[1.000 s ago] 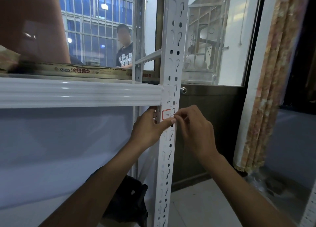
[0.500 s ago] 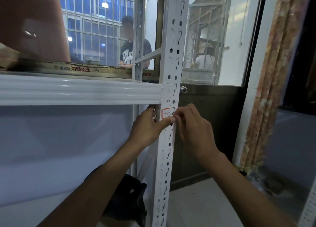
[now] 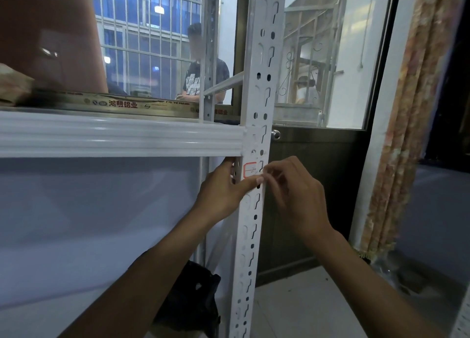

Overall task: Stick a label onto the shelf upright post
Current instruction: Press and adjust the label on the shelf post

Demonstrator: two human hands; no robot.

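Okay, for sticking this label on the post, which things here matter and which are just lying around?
Part of the job:
label
shelf upright post
left hand
right hand

Just lying about:
black bag
curtain
printed strip on the shelf

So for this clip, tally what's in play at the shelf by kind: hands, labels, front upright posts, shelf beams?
Hands: 2, the left hand and the right hand, fingertips meeting at the post
Labels: 1, a red-bordered label on the post
Front upright posts: 1, the white slotted post
Shelf beams: 1, the white beam
Total: 5
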